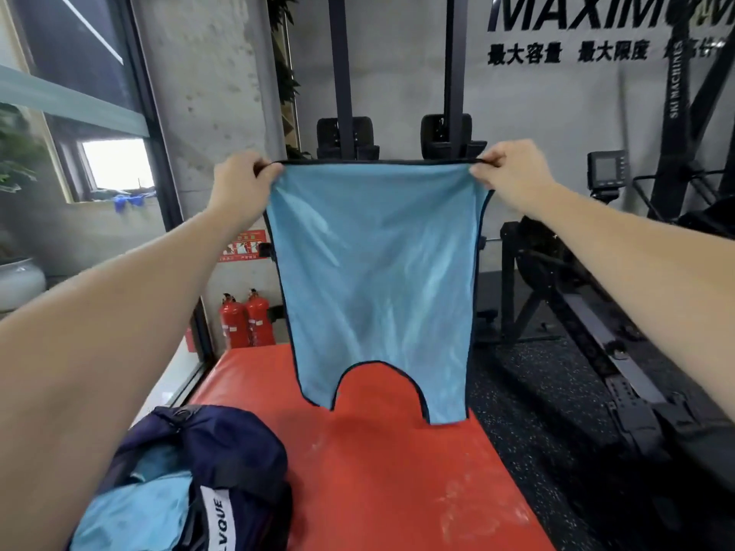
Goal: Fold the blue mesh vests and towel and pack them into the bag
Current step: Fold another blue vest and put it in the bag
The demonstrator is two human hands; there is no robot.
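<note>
bag [222, 463] cut off by bottom edge, wall lettering [596, 17] cropped

A big red mat [397, 471] lies low in the middle, with white scuff marks on it, and a dark speckled floor [529, 411] runs along its right side. Two red fire extinguishers [246, 320] stand side by side by the grey wall, under a small red sign [243, 246]. On the right are black gym machines [596, 312] and a little screen [607, 169], with big black letters [596, 13] on the wall above, and a window [115, 167] and a white pot [20, 282] sit on the left.
</note>
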